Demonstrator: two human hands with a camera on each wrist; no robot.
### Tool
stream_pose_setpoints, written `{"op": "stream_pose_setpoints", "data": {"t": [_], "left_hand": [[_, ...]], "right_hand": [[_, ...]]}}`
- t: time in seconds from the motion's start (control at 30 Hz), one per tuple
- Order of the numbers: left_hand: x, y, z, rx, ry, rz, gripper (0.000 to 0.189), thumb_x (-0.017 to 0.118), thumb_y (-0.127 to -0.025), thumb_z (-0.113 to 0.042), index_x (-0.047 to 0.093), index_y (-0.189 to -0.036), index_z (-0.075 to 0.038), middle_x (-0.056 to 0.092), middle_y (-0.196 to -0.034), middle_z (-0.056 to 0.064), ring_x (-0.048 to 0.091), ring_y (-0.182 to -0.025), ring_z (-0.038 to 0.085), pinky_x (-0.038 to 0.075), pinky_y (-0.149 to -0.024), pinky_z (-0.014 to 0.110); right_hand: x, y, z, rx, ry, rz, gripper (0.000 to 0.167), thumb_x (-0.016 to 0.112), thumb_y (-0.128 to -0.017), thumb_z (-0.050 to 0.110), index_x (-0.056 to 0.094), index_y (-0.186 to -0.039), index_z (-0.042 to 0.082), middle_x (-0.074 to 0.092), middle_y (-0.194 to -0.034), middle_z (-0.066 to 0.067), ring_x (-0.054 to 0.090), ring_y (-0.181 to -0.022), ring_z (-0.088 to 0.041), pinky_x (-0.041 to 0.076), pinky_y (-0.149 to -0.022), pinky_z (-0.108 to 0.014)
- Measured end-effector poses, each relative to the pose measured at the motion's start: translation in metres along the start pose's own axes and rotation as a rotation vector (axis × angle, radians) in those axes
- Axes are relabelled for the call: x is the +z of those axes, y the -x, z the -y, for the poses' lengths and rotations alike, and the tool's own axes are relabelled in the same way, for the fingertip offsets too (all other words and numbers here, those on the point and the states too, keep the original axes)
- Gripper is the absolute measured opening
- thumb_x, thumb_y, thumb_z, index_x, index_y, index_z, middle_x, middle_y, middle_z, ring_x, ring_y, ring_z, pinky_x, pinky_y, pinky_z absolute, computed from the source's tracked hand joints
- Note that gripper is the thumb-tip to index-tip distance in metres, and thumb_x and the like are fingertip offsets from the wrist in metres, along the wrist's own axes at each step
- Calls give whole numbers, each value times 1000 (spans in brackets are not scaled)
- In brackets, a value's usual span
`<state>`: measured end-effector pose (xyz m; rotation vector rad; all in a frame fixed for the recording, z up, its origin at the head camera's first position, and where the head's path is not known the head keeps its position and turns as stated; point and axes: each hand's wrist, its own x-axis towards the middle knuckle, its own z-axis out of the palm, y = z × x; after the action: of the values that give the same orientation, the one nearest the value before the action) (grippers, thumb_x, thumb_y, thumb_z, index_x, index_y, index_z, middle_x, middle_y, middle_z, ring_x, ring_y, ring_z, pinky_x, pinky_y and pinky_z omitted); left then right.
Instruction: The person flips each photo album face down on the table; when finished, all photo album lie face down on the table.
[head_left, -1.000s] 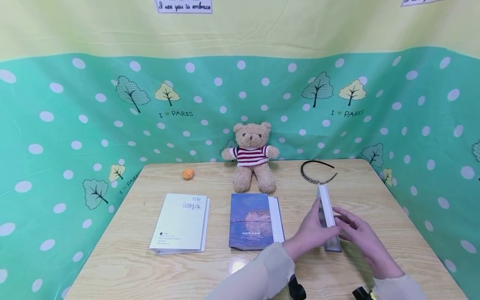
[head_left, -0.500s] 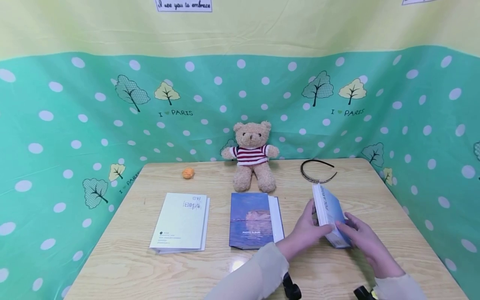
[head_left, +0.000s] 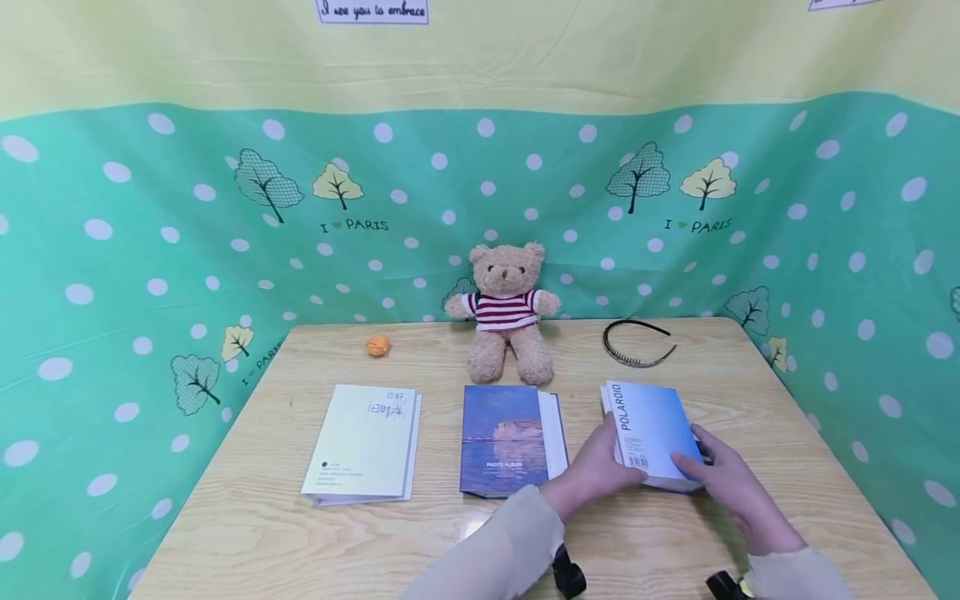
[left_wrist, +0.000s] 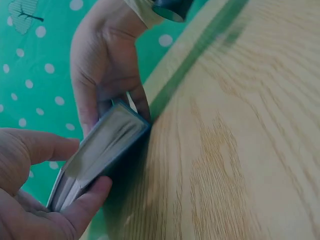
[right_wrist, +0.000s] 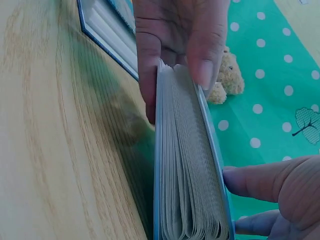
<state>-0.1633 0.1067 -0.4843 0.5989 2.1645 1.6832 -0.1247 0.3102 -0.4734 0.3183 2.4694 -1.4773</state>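
Note:
A thick blue-and-white photo album (head_left: pixel 655 429) lettered POLAROID is held between both hands at the right of the table, its cover facing up in the head view. My left hand (head_left: pixel 600 467) grips its left lower side, thumb along the near edge. On the opposite side my right hand (head_left: pixel 723 479) pinches the right lower corner, thumb on the cover. Page edges of this album (right_wrist: pixel 182 165) show in the right wrist view. The left wrist view shows fingers of my left hand (left_wrist: pixel 40 185) on both covers. Whether the album's underside touches the table cannot be told.
Left of the hands lie a dark blue photo album (head_left: pixel 501 442) and a cream album (head_left: pixel 360 442). Along the back of the wooden table (head_left: pixel 247 533) are an orange ball-like item (head_left: pixel 378 345), a teddy bear (head_left: pixel 506 312) and a black headband (head_left: pixel 622 354). A green dotted curtain (head_left: pixel 420 283) hangs behind.
The POLAROID album has turned from standing on edge, spine side showing, to lying nearly flat with its blue cover up. Both hands kept hold; the left hand shifted left.

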Motion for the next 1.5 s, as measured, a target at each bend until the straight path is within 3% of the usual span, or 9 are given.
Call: {"op": "stream_pose_setpoints", "data": {"t": [0.1,0.27,0.4,0.53,0.77,1.03,1.27,1.37,1.5], "left_hand": [[1,0,2,-58,-112,-28,90,84,-69,-2,38,-145,-16,56,-121,-6,56,-100,3,45,-95,21],[4,1,1,-199,-242,-83,95,89,-65,-15,40,-146,-14,48,-116,0,52,-89,8,48,-85,22],[7,0,2,-228,-286,-104,92,91,-63,-16,45,-143,-11,47,-112,1,51,-84,10,49,-81,22],[9,-1,3,-255,-351,-108,94,91,-64,-21,45,-144,-6,49,-114,3,52,-86,11,50,-83,23],[11,-4,5,-248,-417,-113,77,90,-65,-19,54,-132,-3,49,-107,2,48,-78,10,49,-73,21],[13,-3,4,-255,-539,-107,88,90,-64,-23,49,-138,0,50,-117,7,55,-85,15,52,-78,23],[8,1,6,-262,-650,-78,89,87,-69,-28,45,-143,-4,51,-118,6,54,-80,14,52,-70,23],[3,4,5,-242,-715,-69,88,85,-71,-31,43,-145,-6,51,-125,6,57,-85,16,52,-72,24],[-9,11,0,-182,-745,-61,86,81,-76,-34,41,-148,-9,51,-133,4,59,-104,18,51,-86,26]], "right_hand": [[0,-1,-1,-2,10,-6,84,57,-99,26,1,-152,-5,8,-152,-38,6,-140,-55,11,-111,-65],[-1,-1,-2,-14,19,-20,81,57,-99,22,3,-153,-2,5,-154,-36,2,-140,-55,8,-111,-66],[-2,-2,-3,-10,19,-28,79,56,-99,21,3,-154,0,2,-155,-34,-2,-140,-54,6,-111,-67],[-2,-3,-5,-2,26,-35,77,54,-100,20,3,-155,1,4,-155,-35,2,-140,-54,11,-110,-67],[1,-3,-8,-22,60,-51,73,51,-101,17,5,-155,1,10,-152,-38,11,-138,-57,21,-107,-68],[2,-4,-8,-29,87,-57,75,54,-100,18,6,-155,0,11,-152,-39,11,-137,-57,18,-108,-68],[4,-2,-3,-40,133,-72,72,53,-100,16,9,-154,-1,19,-149,-40,23,-133,-58,33,-102,-65],[5,1,1,-44,145,-86,72,52,-100,18,9,-154,-1,20,-148,-40,25,-132,-59,36,-100,-65],[5,5,7,-41,197,-113,73,51,-101,26,9,-155,0,20,-149,-39,27,-131,-59,33,-101,-67]]}}
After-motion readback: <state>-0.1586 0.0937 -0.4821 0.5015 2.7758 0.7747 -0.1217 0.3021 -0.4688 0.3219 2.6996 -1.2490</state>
